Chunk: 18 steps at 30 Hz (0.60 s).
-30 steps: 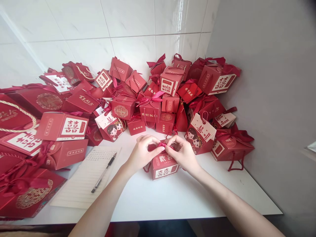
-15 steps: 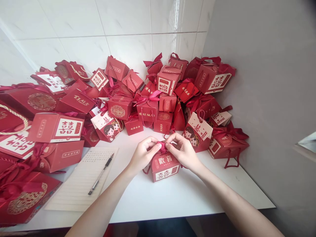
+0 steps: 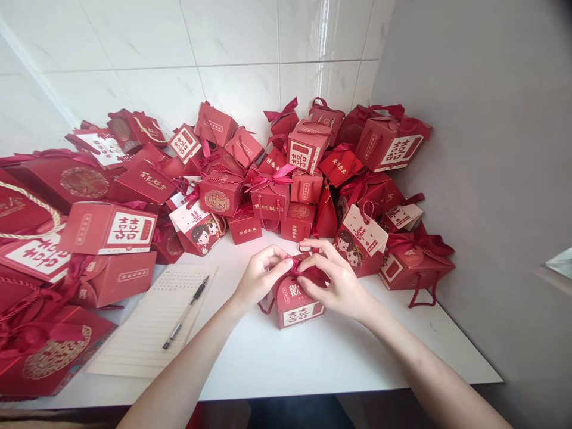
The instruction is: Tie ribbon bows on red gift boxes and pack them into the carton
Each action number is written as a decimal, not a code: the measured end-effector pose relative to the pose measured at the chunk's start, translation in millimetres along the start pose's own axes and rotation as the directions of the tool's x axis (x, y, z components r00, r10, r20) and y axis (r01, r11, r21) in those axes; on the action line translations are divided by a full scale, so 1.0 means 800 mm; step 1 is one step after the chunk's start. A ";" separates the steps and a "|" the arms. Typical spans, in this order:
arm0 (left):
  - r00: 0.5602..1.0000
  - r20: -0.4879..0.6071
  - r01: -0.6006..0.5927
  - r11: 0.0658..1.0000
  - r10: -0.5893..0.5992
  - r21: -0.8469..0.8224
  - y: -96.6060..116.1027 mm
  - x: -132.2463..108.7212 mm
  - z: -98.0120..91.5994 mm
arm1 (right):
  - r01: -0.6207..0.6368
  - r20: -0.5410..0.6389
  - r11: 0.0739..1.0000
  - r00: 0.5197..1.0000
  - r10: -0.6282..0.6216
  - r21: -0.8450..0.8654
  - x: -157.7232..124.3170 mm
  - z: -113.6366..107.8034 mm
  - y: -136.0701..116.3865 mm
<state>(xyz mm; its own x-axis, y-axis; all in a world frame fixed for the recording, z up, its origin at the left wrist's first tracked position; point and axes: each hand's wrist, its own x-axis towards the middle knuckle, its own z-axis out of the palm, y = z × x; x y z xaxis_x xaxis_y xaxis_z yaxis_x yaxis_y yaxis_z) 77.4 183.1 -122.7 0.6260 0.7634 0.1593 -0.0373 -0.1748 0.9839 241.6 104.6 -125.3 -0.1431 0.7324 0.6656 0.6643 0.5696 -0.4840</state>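
Note:
A small red gift box with white and gold Chinese lettering stands upright on the white table in front of me. A dark red ribbon is gathered at the top of the box. My left hand pinches the ribbon between thumb and fingers from the left side. From the right, my right hand curls its thumb and index finger round the ribbon at the knot, its other fingers raised. It covers the right part of the box's front. A twisted cord handle hangs at the box's left side.
Many red gift boxes are piled along the tiled wall, and more boxes stack up at the left. A lined notepad with a pen lies left of my arms. A grey wall borders the table at the right.
My right thumb and index finger have spread a little and the hand has shifted slightly to cover more of the box's front. My left hand keeps its pinch.

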 end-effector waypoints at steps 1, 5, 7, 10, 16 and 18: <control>1.000 0.001 -0.003 1.000 0.003 0.007 0.000 0.000 -0.001 | 0.021 0.002 0.999 1.000 -0.021 -0.030 -0.001 0.000 0.000; 1.000 -0.003 -0.015 0.999 0.015 0.033 0.002 -0.001 -0.004 | 0.036 -0.056 0.995 0.998 -0.041 -0.092 -0.002 0.002 0.001; 1.000 0.004 -0.017 0.999 0.017 0.046 0.003 -0.002 -0.004 | 0.043 -0.087 0.994 0.995 -0.052 -0.097 -0.001 0.003 0.001; 0.997 -0.013 -0.073 0.990 0.075 0.121 0.008 -0.002 -0.005 | 0.044 -0.105 0.994 0.993 -0.055 -0.103 0.000 0.001 0.002; 0.992 0.010 -0.126 0.936 0.129 0.328 0.031 -0.008 -0.016 | 0.020 -0.045 0.996 0.999 -0.024 -0.091 0.001 -0.014 0.004; 0.996 0.081 0.019 0.967 -0.041 0.255 0.038 -0.012 -0.018 | 0.041 -0.002 0.995 0.999 -0.041 -0.093 0.001 -0.018 0.006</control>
<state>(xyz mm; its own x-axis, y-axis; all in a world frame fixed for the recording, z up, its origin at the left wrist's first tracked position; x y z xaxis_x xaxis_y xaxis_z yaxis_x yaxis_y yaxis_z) 59.2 179.0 -93.1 0.6879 0.7172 0.1117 0.1749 -0.3131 0.9335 255.2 102.4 -118.3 -0.1691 0.7077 0.6860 0.7234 0.5618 -0.4012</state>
